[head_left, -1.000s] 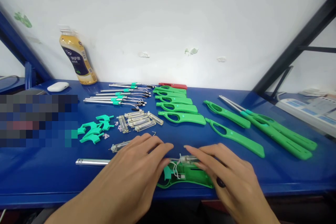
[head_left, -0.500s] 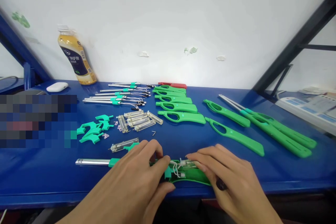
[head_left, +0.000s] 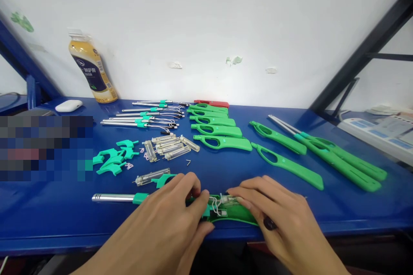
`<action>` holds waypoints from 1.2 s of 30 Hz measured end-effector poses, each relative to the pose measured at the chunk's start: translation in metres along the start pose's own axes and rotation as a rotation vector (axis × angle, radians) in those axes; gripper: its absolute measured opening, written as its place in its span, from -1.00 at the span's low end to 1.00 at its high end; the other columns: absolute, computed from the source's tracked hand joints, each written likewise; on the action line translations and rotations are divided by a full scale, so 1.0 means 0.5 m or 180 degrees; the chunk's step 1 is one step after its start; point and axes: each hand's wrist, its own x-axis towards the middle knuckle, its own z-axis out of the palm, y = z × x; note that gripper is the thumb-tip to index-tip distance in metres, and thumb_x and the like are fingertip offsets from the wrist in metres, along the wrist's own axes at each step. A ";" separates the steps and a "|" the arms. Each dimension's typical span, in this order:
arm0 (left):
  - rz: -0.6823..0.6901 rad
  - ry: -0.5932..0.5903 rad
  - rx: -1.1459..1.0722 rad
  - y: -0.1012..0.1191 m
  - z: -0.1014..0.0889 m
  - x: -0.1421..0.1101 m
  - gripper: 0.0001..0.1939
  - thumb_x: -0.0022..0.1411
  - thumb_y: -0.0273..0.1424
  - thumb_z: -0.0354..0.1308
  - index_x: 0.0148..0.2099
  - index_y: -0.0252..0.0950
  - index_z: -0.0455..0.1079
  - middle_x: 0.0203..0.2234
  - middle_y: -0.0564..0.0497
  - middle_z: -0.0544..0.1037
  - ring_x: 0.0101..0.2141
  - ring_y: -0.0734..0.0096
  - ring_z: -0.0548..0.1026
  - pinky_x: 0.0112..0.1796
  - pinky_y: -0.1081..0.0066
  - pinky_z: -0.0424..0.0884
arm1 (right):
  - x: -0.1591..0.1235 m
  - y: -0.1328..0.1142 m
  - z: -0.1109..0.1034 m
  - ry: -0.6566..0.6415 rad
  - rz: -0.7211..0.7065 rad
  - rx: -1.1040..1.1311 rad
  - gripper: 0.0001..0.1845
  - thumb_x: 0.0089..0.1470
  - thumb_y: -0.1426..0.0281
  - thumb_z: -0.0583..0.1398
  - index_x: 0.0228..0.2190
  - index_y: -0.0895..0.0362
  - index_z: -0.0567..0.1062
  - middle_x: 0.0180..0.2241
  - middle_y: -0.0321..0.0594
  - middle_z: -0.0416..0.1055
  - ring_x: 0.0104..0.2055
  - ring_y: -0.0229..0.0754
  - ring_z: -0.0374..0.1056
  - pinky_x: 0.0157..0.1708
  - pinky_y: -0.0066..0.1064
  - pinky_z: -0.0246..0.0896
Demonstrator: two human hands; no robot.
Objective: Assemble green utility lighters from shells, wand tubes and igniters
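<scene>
Near the table's front edge lies an open green lighter shell (head_left: 240, 212), with a silver lighter nozzle (head_left: 112, 197) extending left from it. My left hand (head_left: 174, 210) is closed around the shell's front part, beside the white wires (head_left: 215, 204). In the fingertips of my right hand (head_left: 277, 206) is a clear fuel tank (head_left: 229, 200), over the shell. The dark round end of something (head_left: 269, 223), kind unclear, shows under that hand. Just beyond my left hand lie a teal trigger (head_left: 163, 179) and another clear tank (head_left: 151, 176).
Teal triggers (head_left: 111, 161), clear tanks (head_left: 174, 148) and wired nozzles (head_left: 142, 116) lie behind on the left. Green shells (head_left: 222, 142) are lined up at the back; assembled lighters (head_left: 342, 161) lie right. A yellow bottle (head_left: 92, 71) leans against the wall (head_left: 206, 17).
My left hand has shifted very slightly, and more of the teal trigger behind it shows. My right hand keeps its hold on the clear tank.
</scene>
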 end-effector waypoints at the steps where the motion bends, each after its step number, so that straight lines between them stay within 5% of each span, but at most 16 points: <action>1: 0.0051 0.0028 0.0036 0.000 0.000 0.001 -0.87 0.45 -0.45 0.08 -0.05 -0.26 0.45 -0.19 -0.06 0.52 -0.21 0.18 0.58 -0.24 0.27 0.58 | 0.000 0.000 -0.001 -0.0005 -0.0011 -0.0017 -0.55 0.36 0.59 0.06 0.09 -0.11 0.46 -0.07 -0.29 0.56 -0.10 -0.16 0.51 -0.23 -0.37 0.38; 6: 0.0101 0.0147 -0.0005 0.000 0.000 0.008 -0.85 0.42 -0.49 0.07 -0.05 -0.23 0.45 -0.18 -0.05 0.55 -0.24 0.17 0.58 -0.21 0.20 0.57 | 0.004 -0.002 -0.007 0.0019 -0.0065 -0.0065 -0.57 0.37 0.59 0.06 0.07 -0.11 0.48 -0.10 -0.30 0.55 -0.17 -0.19 0.49 -0.29 -0.39 0.39; 23: -0.0104 -0.0432 -0.0411 -0.004 -0.005 0.014 -0.75 0.45 -0.50 -0.04 -0.05 -0.15 0.45 -0.15 -0.01 0.54 -0.27 0.18 0.58 -0.27 0.18 0.59 | 0.006 0.000 -0.016 -0.0240 0.0017 0.0146 -0.41 0.24 0.65 0.07 0.13 -0.16 0.46 -0.07 -0.30 0.52 -0.15 -0.20 0.51 -0.33 -0.38 0.36; 36: -0.0064 -0.0260 -0.0303 -0.002 -0.008 0.015 -0.76 0.41 -0.52 0.04 -0.04 -0.12 0.46 -0.12 0.00 0.55 -0.29 0.24 0.59 -0.33 0.30 0.54 | 0.004 0.003 -0.012 -0.0322 0.0162 0.0324 -0.56 0.43 0.50 0.10 0.15 -0.24 0.43 -0.03 -0.35 0.51 -0.08 -0.23 0.49 -0.25 -0.38 0.32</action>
